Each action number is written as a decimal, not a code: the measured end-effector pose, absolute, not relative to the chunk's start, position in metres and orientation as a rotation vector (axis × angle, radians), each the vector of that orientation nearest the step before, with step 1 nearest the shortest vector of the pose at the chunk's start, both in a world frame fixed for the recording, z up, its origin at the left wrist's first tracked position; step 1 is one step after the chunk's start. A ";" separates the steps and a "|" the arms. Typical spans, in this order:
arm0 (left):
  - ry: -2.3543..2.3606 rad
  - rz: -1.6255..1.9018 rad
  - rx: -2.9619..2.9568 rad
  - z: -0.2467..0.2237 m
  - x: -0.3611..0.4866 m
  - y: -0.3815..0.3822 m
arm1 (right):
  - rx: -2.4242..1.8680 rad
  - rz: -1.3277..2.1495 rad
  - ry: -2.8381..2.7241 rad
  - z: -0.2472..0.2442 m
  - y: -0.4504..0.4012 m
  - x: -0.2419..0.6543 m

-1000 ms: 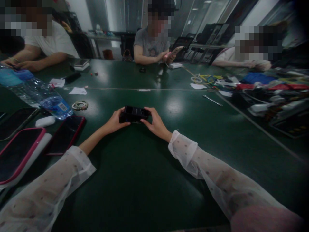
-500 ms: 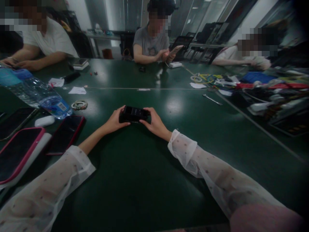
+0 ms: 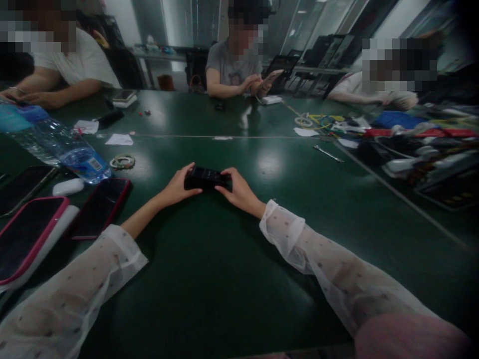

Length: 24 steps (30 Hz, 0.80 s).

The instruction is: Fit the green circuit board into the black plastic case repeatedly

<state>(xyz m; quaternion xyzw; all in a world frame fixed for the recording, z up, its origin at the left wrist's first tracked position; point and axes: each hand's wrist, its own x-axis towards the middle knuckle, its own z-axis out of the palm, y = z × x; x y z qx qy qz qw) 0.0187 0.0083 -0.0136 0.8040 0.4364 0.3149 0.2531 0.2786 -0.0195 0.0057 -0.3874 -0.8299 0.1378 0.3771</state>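
Observation:
A small black device with a screen (image 3: 204, 178) is held level between both hands, low over the green table (image 3: 209, 279); its exact kind is hard to make out. My left hand (image 3: 180, 183) grips its left end, thumb along the near edge. On the opposite end, my right hand (image 3: 239, 189) is closed the same way, with the thumb at the near side and fingers at the far side. Faint light marks show on the dark screen.
To the left lie a red-edged phone (image 3: 101, 209), a pink-cased phone (image 3: 32, 239), a white earbud case (image 3: 68, 187), bracelets (image 3: 122, 162) and a water bottle (image 3: 84, 159) on its side. A wrench (image 3: 328, 153) and heaped cables (image 3: 322, 120) are right. Three people sit opposite.
The device's top face looks darker and slightly more tilted. My right hand has shifted a touch to the left; both hands keep their grip.

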 end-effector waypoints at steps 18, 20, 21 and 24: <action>1.220 0.808 2.223 -0.007 0.021 0.005 | -0.998 0.259 -2.259 0.008 -0.017 0.278; 1.218 0.798 2.233 -0.006 0.021 0.005 | -0.983 0.279 -2.257 0.008 -0.017 0.279; 1.215 0.796 2.238 -0.006 0.021 0.005 | -0.972 0.290 -2.259 0.008 -0.017 0.279; 1.195 0.807 2.261 -0.005 0.022 0.004 | -0.929 0.310 -2.271 0.010 -0.019 0.279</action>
